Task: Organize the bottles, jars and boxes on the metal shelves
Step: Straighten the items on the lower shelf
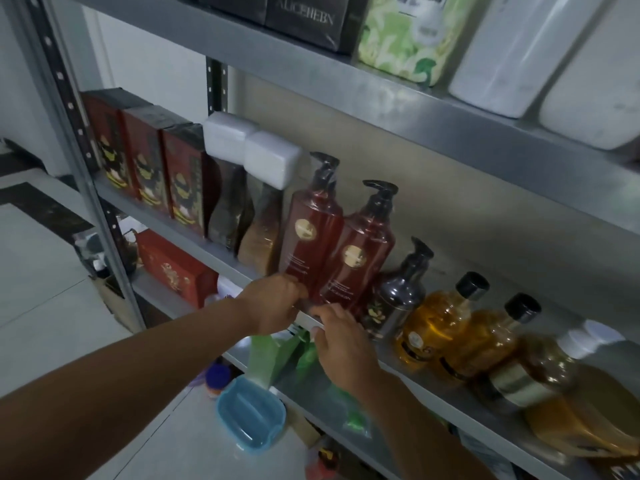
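Two red pump bottles stand side by side on the middle metal shelf (194, 237), the left one (311, 230) and the right one (360, 268). My left hand (273, 303) curls round the foot of the left red bottle. Just right of it, my right hand (343, 341) has its fingertips at the foot of the red bottles by the shelf lip; the image is blurred there. Right of them stand a dark pump bottle (398, 296) and amber bottles with black caps (436, 327). At the left are three red boxes (149, 161) and two white-capped bottles (263, 230).
The upper shelf (311, 71) carries black boxes, a green patterned pack (405, 39) and white containers. Below my hands lie green packets (273, 355), a blue soap dish (249, 414) and a red box (173, 268). The perforated upright post (79, 161) stands at the left, beside the tiled floor.
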